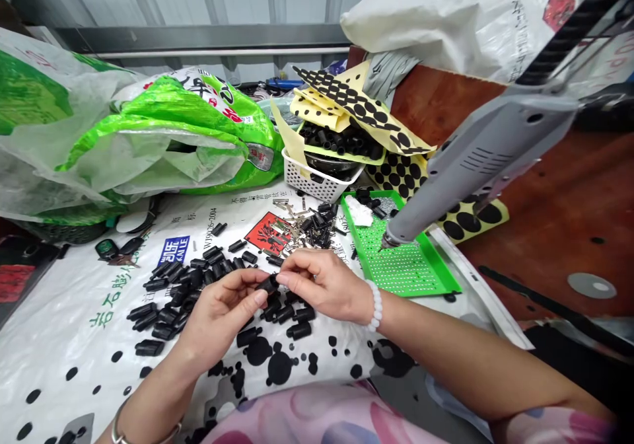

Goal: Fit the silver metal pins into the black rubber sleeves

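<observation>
Between thumb and fingers, my left hand [222,315] pinches a small black plastic cylinder [269,284]. My right hand [321,284] meets it from the other side, thumb and index finger pressed together at the cylinder's end; whether a small part sits in that pinch is hidden. Many similar black cylinders [173,298] lie loose under and around both hands, most of them to the left. Beyond my right hand is a pile of small metal pieces [297,222], mixed with more black parts [321,222].
A grey electric screwdriver [456,160] hangs at the right, its tip over a green perforated tray [411,265]. Behind stands a white basket [317,180] of black parts, with yellow sheets of black dots [366,107]. Green plastic bags [198,133] fill the back left; keys [121,259] lie nearby.
</observation>
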Tool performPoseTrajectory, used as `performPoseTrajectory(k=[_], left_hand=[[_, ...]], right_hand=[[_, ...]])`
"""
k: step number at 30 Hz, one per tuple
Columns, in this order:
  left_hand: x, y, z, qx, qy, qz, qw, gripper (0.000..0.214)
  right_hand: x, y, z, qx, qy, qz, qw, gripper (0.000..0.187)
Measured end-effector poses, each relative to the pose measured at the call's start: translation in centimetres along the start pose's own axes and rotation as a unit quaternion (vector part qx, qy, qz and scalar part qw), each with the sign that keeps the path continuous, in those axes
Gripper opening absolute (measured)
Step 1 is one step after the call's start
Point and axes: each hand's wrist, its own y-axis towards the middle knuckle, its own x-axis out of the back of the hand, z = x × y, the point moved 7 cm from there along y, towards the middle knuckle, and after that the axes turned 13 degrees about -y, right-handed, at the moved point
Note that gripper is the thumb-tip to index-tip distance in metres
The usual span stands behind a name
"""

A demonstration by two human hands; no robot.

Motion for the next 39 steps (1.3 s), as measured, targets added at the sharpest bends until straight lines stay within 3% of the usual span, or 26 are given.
performPoseTrajectory(k=[5, 7, 12, 15, 21, 25, 29, 32, 36, 39], left_hand=[[0.0, -0.1, 0.3, -0.001, 0.012, -0.009, 1.000, 0.025], [0.1, -0.1, 0.7, 0.013, 0.001, -0.003, 1.000, 0.025], [-0.1, -0.1, 1.9, 0.060, -0.079, 0.058, 0.993, 0.022], [-0.5, -0.2, 2.3, 0.081, -0.099, 0.097, 0.987, 0.022], [-0.3, -0.5, 1.4, 0.041, -0.001, 0.038, 0.998, 0.021], [-0.4, -0.8, 0.5, -0.045, 0.136, 0.028, 0.989, 0.020], [-1.1, -1.4, -0.6, -0.202, 0.287, 0.048, 0.935, 0.018], [-1.9, -2.1, -1.1, -0.298, 0.356, 0.056, 0.884, 0.022], [-2.5, -2.7, -1.3, -0.348, 0.398, 0.067, 0.846, 0.026], [-2.4, -2.8, -1.1, -0.333, 0.397, 0.075, 0.852, 0.027]], right_hand=[[-0.8, -0.1, -0.4, -0.025, 0.027, 0.054, 0.998, 0.009], [-0.9, -0.3, -0.3, -0.007, 0.033, 0.044, 0.998, 0.006], [-0.6, -1.4, 1.4, 0.160, -0.085, -0.066, 0.981, 0.015], [-1.1, -1.9, 1.5, 0.201, -0.121, -0.079, 0.969, 0.017], [-1.3, -1.8, 0.1, 0.104, -0.025, -0.069, 0.992, 0.011], [-2.4, -2.0, -1.6, -0.031, 0.090, -0.025, 0.995, 0.012], [-4.8, -2.9, -3.3, -0.189, 0.269, 0.047, 0.943, 0.015], [-5.7, -3.4, -3.7, -0.245, 0.326, 0.063, 0.911, 0.018], [-6.2, -3.9, -3.8, -0.275, 0.380, 0.081, 0.879, 0.022], [-6.2, -4.2, -3.4, -0.276, 0.386, 0.090, 0.876, 0.020]])
